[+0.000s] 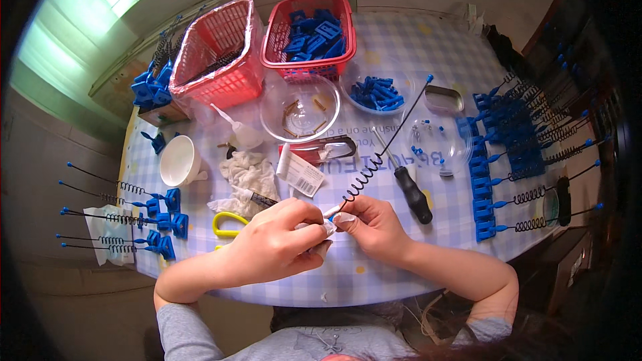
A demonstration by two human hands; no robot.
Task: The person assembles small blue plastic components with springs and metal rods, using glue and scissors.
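A black coiled wire with a blue ball tip slants up and to the right from between my hands. At its lower end, the thumb and fingers of my right hand pinch it. My left hand is closed close beside it, its fingertips at a small white piece and a bit of blue. What my left fingers grip is mostly hidden; white, tissue-like material shows at the fingertips of both hands. A dark patterned stick lies just beyond my left hand, next to crumpled white tissue.
Yellow-handled scissors lie left of my hands, a black-handled screwdriver right. Blue-based coiled wires line both sides. Beyond are a clear bowl, blue pegs, a red basket, a pink basket and a white cup.
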